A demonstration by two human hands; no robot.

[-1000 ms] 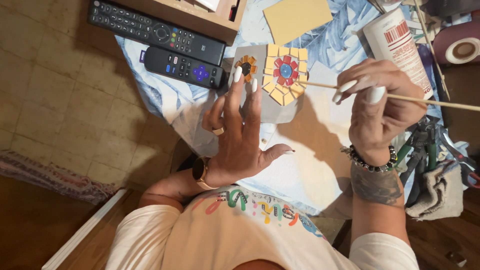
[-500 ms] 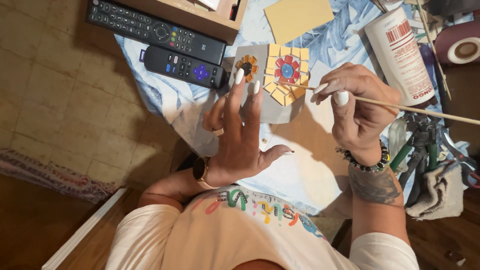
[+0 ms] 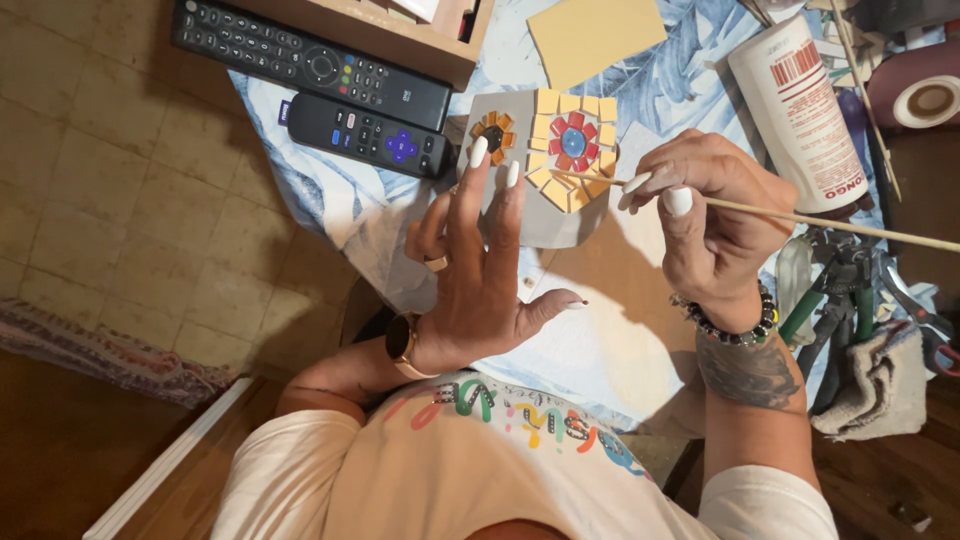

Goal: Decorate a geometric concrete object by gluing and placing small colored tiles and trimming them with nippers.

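The left hand (image 3: 478, 265) lay flat, fingers spread, steadying the grey mosaic-tiled block (image 3: 535, 165) — the right hand (image 3: 712, 210) pinched a thin wooden stick (image 3: 800, 218), best nudged lightly at the block's yellow tiles.

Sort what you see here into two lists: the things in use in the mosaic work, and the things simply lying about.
In use:
left hand, fingertips on the grey mosaic piece
right hand, pinching the thin wooden stick, tip at the yellow tiles

Lying about:
two black remote controls
yellow sponge
white glue bottle
pliers
tape roll
rag
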